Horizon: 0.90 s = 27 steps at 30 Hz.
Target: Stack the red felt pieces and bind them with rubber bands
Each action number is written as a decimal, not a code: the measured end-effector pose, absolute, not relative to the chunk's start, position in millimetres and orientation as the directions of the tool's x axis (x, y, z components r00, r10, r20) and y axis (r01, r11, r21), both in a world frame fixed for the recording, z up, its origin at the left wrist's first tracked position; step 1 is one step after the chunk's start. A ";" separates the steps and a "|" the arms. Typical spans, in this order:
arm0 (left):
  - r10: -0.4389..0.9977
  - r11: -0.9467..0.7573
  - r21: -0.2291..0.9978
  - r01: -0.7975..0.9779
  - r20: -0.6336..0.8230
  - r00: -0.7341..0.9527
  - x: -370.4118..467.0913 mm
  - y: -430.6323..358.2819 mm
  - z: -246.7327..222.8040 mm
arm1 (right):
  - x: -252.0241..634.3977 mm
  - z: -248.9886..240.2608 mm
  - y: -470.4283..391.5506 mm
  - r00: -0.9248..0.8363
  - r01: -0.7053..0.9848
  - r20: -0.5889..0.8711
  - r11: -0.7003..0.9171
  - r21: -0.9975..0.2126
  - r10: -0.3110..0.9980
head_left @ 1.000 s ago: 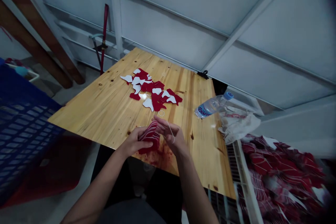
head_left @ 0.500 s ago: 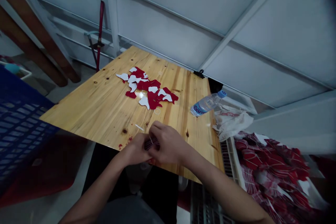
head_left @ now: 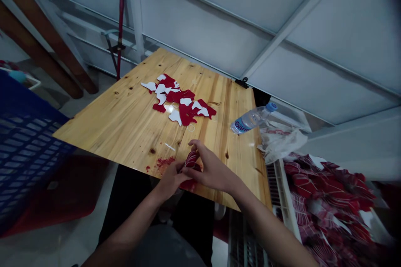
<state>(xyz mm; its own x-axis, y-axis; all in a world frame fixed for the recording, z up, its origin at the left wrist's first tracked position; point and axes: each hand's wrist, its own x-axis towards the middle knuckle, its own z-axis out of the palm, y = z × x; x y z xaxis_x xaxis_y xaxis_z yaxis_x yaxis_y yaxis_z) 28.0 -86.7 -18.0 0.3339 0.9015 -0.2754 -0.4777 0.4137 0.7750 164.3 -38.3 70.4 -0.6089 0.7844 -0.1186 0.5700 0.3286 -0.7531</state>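
A small dark red bundle point(head_left: 191, 158) with thin white bands across it is held between both hands just above the table's near edge. My left hand point(head_left: 171, 180) is closed around its lower left side. My right hand point(head_left: 211, 169) grips it from the right, thumb across the lower part and fingers curved over the top. Red crumbs point(head_left: 165, 163) lie on the wood beside my left hand. Farther off, flat red and white cut pieces point(head_left: 183, 99) are scattered in a loose pile, with a thin white ring point(head_left: 191, 127) at its near side.
The wooden table point(head_left: 119, 117) meets a grey panel wall at the back. A water bottle point(head_left: 252, 119) lies tilted at the right, near a crumpled plastic bag point(head_left: 282, 139). A crate holds many banded red bundles point(head_left: 328, 200). On the left stands a blue basket point(head_left: 28, 146).
My right hand has lifted and opened its fingers somewhat, so more of the banded red bundle shows. The view has shifted slightly; the cut pieces and bottle lie as before.
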 end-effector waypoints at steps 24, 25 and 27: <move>0.998 -0.018 0.998 -0.066 0.013 -0.066 -13.5 -78.6 -22.1 | 170.4 37.4 -12.4 -0.442 0.695 0.115 0.421 -0.583 0.890; 0.997 -0.073 0.997 0.027 0.074 -0.039 -16.7 -79.2 -22.2 | 169.6 38.4 -11.5 -0.458 0.684 0.070 0.402 -0.608 0.886; 0.983 -0.181 0.965 0.188 0.181 0.019 -22.9 -79.9 -22.9 | 167.7 39.0 -10.6 -0.480 0.659 -0.036 0.332 -0.675 0.877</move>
